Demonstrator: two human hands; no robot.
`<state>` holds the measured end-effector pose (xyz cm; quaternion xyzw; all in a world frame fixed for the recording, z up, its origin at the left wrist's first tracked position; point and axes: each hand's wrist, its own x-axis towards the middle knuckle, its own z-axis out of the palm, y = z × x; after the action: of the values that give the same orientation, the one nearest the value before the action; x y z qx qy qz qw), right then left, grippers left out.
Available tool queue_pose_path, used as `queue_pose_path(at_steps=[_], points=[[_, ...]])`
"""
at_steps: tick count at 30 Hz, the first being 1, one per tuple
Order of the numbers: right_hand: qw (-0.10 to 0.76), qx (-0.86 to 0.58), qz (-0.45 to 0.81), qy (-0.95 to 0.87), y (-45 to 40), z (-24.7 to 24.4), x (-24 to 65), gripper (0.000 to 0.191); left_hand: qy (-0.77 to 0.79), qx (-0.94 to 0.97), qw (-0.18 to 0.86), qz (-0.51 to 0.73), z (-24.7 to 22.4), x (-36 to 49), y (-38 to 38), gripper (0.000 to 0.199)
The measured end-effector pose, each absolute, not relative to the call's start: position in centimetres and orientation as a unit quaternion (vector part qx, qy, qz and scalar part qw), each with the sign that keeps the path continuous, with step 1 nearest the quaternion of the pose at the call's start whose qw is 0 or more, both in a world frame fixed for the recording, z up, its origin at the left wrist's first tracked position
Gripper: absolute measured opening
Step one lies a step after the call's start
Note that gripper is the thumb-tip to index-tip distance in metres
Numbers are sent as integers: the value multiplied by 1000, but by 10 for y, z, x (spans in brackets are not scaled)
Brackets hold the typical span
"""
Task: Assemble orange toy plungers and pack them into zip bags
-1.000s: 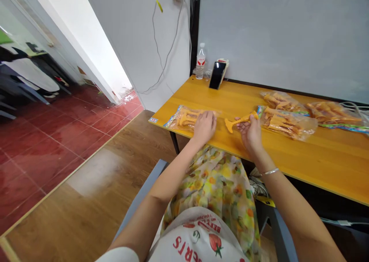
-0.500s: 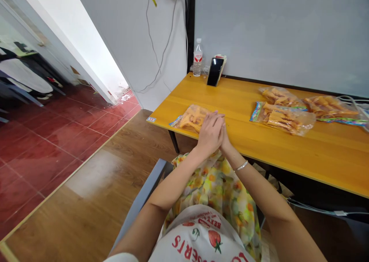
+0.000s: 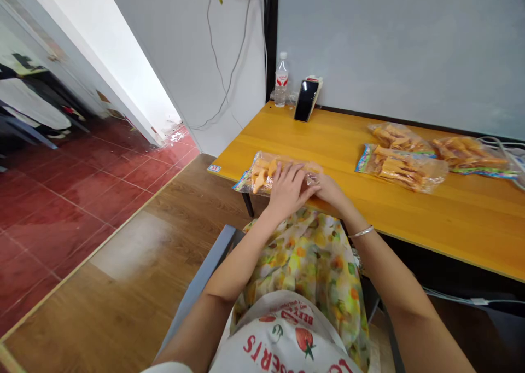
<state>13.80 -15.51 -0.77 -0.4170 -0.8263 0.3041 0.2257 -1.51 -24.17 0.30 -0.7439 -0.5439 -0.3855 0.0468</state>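
A smooth yellow-brown wooden table (image 3: pixel 410 214) stands before a flat grey board (image 3: pixel 402 50); glossy red floor tiles (image 3: pixel 82 198) lie far left. At the table's near left edge is a crinkled clear plastic bag of chunky orange pieces (image 3: pixel 257 175). The left hand (image 3: pixel 287 186) lies over it, fingers spread, loose. The right hand (image 3: pixel 330 190) meets its right end; fingers hidden, grip unclear.

A clear, crinkled plastic bag (image 3: pixel 266 161) with a colorful, blue-toned printed header holds orange-yellow molded pieces (image 3: pixel 260 181), lying lengthwise along the front edge of a yellow-brown wooden table (image 3: pixel 328 135), near its left corner.
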Motion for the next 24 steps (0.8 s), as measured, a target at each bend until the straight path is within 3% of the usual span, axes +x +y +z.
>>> queue_pose_path(at_steps=[4, 7, 11, 14, 16, 18, 21, 24], points=[[245, -378, 448, -772, -158, -1, 139, 40, -562, -741, 47, -365, -3, -26, -243, 51], [239, -342, 467, -780, -161, -3, 130, 34, -542, -755, 48, -365, -5, -28, -241, 49], [226, -405, 332, -821, -157, -13, 123, 20, -536, -765, 63, -351, -8, -30, -240, 35], [260, -526, 190, -787, -150, -19, 125, 26, -555, -760, 76, -329, -12, -35, -241, 26], [284, -546, 133, -777, -145, -22, 124, 43, -555, -764, 72, -320, -15, -37, -242, 24], [273, -513, 112, -806, -140, -24, 120, 51, -545, -775, 59, -315, -17, -39, -242, 30], [244, -449, 113, -852, -136, -25, 108, 35, -534, -780, 48, -322, -20, -44, -240, 46], [284, -424, 157, -846, -141, -19, 97, 27, -549, -757, 51, -351, -25, -50, -235, 53]])
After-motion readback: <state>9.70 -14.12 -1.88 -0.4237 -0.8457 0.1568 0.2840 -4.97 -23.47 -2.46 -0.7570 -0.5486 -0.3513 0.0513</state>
